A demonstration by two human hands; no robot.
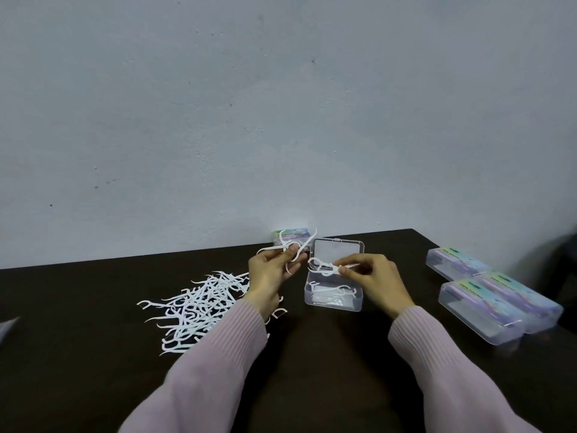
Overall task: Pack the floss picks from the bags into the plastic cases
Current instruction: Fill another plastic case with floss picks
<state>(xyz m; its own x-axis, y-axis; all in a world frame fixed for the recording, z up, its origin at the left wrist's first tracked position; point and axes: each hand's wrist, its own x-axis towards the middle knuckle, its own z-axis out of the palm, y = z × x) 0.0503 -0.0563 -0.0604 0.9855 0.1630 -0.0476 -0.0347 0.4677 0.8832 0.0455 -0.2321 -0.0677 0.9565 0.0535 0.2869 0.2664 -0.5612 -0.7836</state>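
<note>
Above the open plastic case point(333, 296), the right hand point(373, 278) pinches a small bundle of floss picks point(323, 267); the left hand point(271, 270) grips several more. Loose picks point(199, 307) lie piled at left — light, springy, prone to tangling — best pinched by their handles.

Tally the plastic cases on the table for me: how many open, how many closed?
Open case, under the hands: 1
Closed cases at the right: 3
Closed case by the wall, partly hidden behind the left hand: 1
Total: 5
</note>
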